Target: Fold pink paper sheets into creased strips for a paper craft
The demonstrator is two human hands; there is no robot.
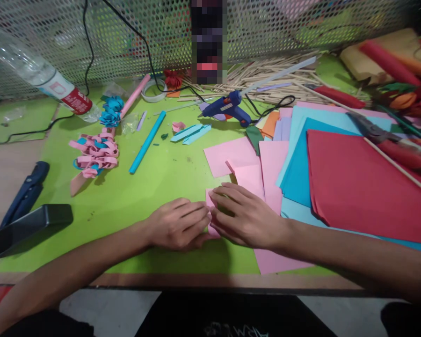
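Observation:
Near the front middle of the green work surface, a small pink paper (208, 198) lies under the fingers of both hands. My left hand (178, 223) holds its left edge, with the fingers bent and close together. From the other side, my right hand (247, 216) presses its curved fingertips down on the same paper, covering most of it. The fingertips of the two hands almost meet, so any fold between them is hidden. Just beyond my right hand are more pink paper sheets (231, 154), one with a raised, bent edge.
To the right lie stacked red sheets (368, 187) and blue sheets (298, 164), with pliers (379, 135) on top. Farther back are a glue gun (228, 107) and thin sticks (266, 77). On the left stand a bottle (59, 86), paper-loop craft (98, 152) and stapler (24, 192).

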